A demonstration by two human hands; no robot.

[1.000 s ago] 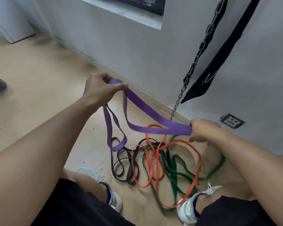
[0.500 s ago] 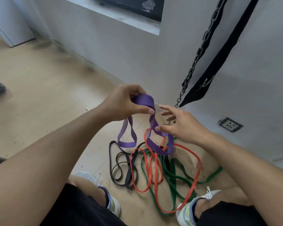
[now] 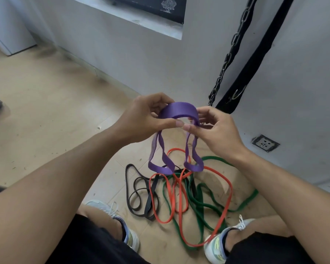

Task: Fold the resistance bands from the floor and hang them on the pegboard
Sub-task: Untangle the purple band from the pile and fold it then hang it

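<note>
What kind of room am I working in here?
Probably a home gym or workout room: resistance bands like the orange band and green band lie on the wooden floor, and a heavy chain and black strap hang by the wall.

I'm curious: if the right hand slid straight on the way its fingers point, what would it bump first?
Probably the left hand. The right hand points leftward across the wide purple rubber band both hands pinch, thumbs nearly touching, though depth is unclear.
</note>
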